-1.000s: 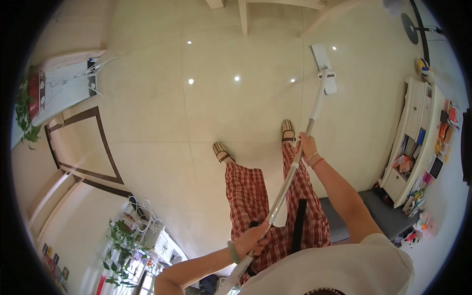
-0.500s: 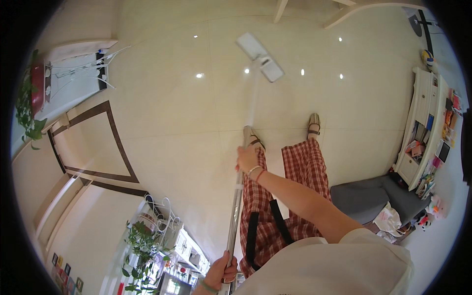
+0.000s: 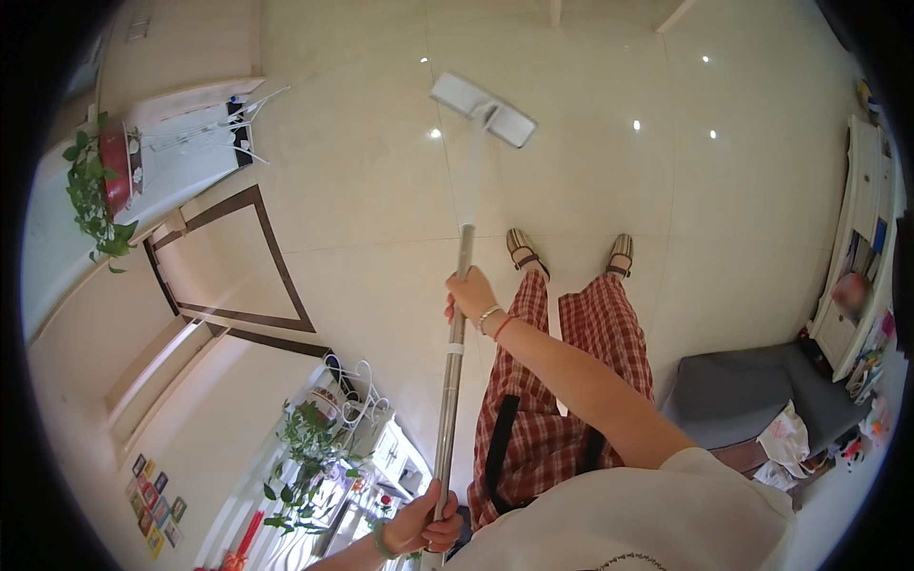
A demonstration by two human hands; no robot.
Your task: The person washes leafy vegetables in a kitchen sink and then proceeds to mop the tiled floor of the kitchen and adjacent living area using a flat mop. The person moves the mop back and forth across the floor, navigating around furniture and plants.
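A flat mop [image 3: 459, 314] with a long metal pole slants up and away from my body. Its white rectangular head [image 3: 484, 108] lies tilted on the shiny beige floor tiles ahead of my feet. Fingers of my right hand [image 3: 471, 293], with bracelets at the wrist, wrap round the middle of the pole. Lower down, my left hand [image 3: 424, 521] grips the pole near its top end, a green band on that wrist. The lower stretch of the pole is white and looks pale against the tiles.
A grey sofa seat [image 3: 733, 390] is on the right, below a white cabinet [image 3: 843, 285] holding mixed items. To the left are a potted plant [image 3: 100, 190], a white wire rack [image 3: 243, 124] and a brown-bordered doorway floor [image 3: 224, 257]. Wooden furniture legs [image 3: 674, 15] show at the top.
The mop head has shifted left and turned to a flatter slant. My left foot has come out from behind the pole. The whole view has swung slightly, and both hands keep their hold.
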